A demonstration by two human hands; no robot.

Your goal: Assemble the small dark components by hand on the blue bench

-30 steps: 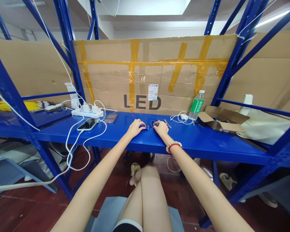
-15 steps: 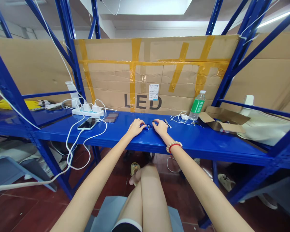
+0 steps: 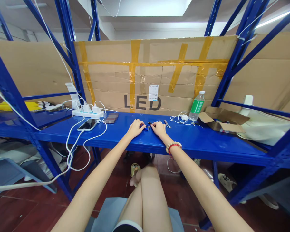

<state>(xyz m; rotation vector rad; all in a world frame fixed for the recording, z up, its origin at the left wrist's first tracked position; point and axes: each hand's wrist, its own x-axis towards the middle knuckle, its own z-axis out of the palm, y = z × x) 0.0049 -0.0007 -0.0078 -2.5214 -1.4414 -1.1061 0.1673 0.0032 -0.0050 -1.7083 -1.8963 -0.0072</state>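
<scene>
My left hand (image 3: 136,128) rests on the blue table (image 3: 125,137), fingers curled and tips pressed together beside some small dark-and-silver parts (image 3: 147,128). Facing it from the other side is my right hand (image 3: 159,128), with a beaded bracelet on its wrist. Its thumb and fingertips are pinched at the same small parts. What exactly either hand grips is too small to make out. Just beyond my right hand lies a small tool with a grey handle and thin metal end (image 3: 167,123); part of it is hidden by the fingers.
A power strip (image 3: 88,112) with chargers, a phone (image 3: 88,124) and loose white cables lie at left. On the right stand a green-labelled bottle (image 3: 197,106), a white charger (image 3: 184,117) and an open cardboard box (image 3: 224,119). A cardboard panel (image 3: 106,83) closes the back.
My right hand has shifted slightly left, its fingertips closer together at the small parts, and more of the grey-handled tool shows. My left hand stays nearly where it was.
</scene>
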